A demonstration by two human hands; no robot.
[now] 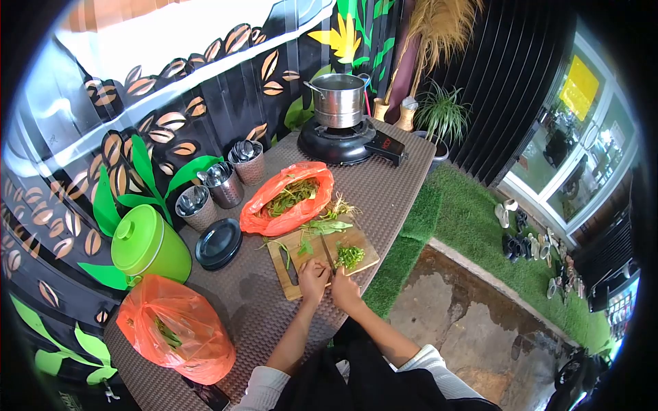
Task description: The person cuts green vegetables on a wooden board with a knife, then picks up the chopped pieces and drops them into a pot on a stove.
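Observation:
On the wooden cutting board (284,255) my right hand (345,290) is closed around the handle end of a knife (327,249), whose blade points away from me. Just left of it, my left hand (314,278) rests over the board with fingers curled together; what they hold, if anything, is hidden. A small heap of chopped greens (350,257) lies right of the blade. Long leafy stems (323,227) lie across the board's far edge, beside a clump of pale stem ends or roots (340,207). An open orange plastic bag (317,179) of greens stands behind the board.
A second orange bag (179,335) sits front left, near a green lidded bucket (152,243) and dark plates (218,244). Cutlery cups (225,190) line the wall. At the back, a metal pot (339,108) stands on a black burner (329,145). The table's (394,226) right edge is close.

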